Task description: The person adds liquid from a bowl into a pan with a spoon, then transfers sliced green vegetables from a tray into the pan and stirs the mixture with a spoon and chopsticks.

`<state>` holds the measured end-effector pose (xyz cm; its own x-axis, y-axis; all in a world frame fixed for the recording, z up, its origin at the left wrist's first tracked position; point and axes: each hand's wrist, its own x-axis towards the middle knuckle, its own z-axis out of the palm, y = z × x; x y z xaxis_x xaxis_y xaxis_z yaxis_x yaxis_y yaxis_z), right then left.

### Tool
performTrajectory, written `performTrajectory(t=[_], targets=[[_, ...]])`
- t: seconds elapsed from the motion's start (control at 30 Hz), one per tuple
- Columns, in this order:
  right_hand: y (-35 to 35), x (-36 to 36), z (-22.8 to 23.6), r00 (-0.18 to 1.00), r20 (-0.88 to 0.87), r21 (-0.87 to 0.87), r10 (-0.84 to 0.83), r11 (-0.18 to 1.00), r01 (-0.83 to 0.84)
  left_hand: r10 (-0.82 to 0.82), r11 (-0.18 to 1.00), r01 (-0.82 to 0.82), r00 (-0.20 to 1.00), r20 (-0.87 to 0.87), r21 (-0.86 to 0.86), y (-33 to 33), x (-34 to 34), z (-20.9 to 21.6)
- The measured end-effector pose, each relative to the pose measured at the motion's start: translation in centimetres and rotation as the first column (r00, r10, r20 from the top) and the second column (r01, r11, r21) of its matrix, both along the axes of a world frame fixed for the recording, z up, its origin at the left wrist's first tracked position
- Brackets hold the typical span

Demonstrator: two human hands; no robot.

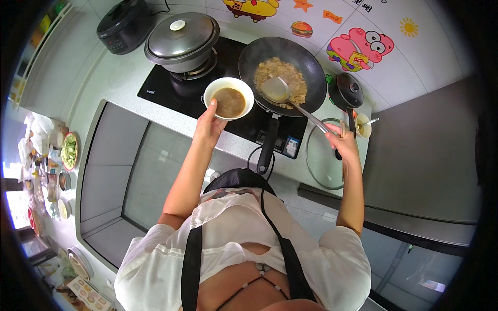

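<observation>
I see the left hand (208,128) gripping a bowl (227,82) of brown liquid (231,103) and the right hand (344,143) grasping a spatula (311,117). Ahead, between the hands, its blade (276,89) is over food (278,66) in the wok (312,67). A glass lid (324,161) lies near the right hand; beyond the left stands a pot (181,42).

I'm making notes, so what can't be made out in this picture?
Head view: bottom of the bowl, covered by brown liquid.
Head view: bottom of the wok, covered by food.
Head view: some food, hidden under the spatula.
Head view: contents of the silver pot, hidden by its lid.
</observation>
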<state>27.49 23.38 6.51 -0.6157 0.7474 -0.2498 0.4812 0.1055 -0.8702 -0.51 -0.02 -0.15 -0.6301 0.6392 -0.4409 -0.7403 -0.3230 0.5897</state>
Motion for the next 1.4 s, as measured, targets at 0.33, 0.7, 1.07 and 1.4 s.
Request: performTrajectory(t=[0.33, 0.7, 1.07, 1.4], targets=[[1.1, -0.3, -1.2, 0.992, 0.12, 0.061, 0.047, 0.997, -0.054, 0.036, 0.999, -0.036, 0.999, 0.023, 0.0, 0.1, 0.0, -0.6], [1.6, -1.1, -1.8, 0.992, 0.104, 0.032, 0.072, 0.997, -0.076, 0.066, 0.998, -0.066, 0.998, 0.008, -0.013, 0.0, 0.4, -0.5], [1.9, -1.2, -1.9, 0.992, 0.102, 0.002, 0.081, 0.997, -0.081, 0.057, 0.998, -0.057, 0.998, -0.008, -0.024, -0.6, 0.5, -0.1], [0.7, -1.6, -2.7, 1.0, -0.002, -0.046, 0.028, 0.999, -0.028, 0.014, 0.999, -0.015, 1.0, -0.02, -0.041, -0.1, 1.0, 0.5]])
